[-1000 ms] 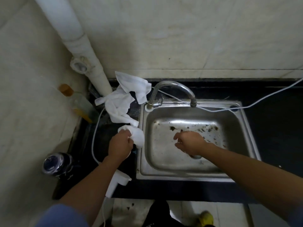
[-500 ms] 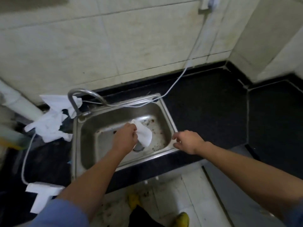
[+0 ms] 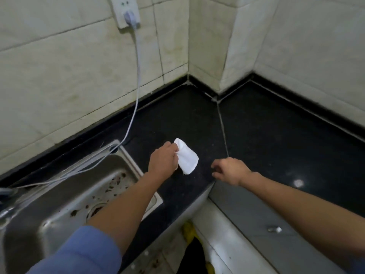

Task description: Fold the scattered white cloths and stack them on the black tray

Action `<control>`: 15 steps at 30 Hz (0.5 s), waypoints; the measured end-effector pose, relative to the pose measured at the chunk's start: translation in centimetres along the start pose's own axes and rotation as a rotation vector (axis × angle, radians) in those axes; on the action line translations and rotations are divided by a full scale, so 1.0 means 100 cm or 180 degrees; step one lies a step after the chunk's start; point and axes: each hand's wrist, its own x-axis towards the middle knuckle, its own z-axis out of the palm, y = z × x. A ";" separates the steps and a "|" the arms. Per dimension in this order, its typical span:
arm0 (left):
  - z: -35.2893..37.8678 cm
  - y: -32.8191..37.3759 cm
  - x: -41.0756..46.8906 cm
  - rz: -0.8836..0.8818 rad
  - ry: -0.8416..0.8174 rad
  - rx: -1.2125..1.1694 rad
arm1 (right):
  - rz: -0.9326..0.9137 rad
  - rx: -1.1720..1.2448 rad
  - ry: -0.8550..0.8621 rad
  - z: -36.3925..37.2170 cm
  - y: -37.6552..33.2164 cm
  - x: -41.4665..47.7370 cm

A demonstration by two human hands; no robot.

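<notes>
The left hand pinches the white cloth by one side. Its long axis slants from the fingers down-right over the black counter. The right hand, loosely curled and empty, hangs right of its free end.

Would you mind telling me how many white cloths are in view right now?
1. The cloth is gripped by the left hand, over the counter just right of the sink. Others may lie outside the frame.

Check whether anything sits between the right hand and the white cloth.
Nothing visible does: only black countertop lies between the right hand and the white cloth that the left hand grips.
</notes>
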 end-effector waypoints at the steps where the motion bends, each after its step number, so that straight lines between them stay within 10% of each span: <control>1: 0.005 0.004 0.013 0.0051 -0.0015 -0.0002 | 0.0060 0.0015 0.0023 -0.003 0.010 0.004; 15: 0.087 -0.022 0.058 0.0200 -0.1194 0.0068 | 0.0363 0.0250 -0.0309 -0.005 0.053 0.078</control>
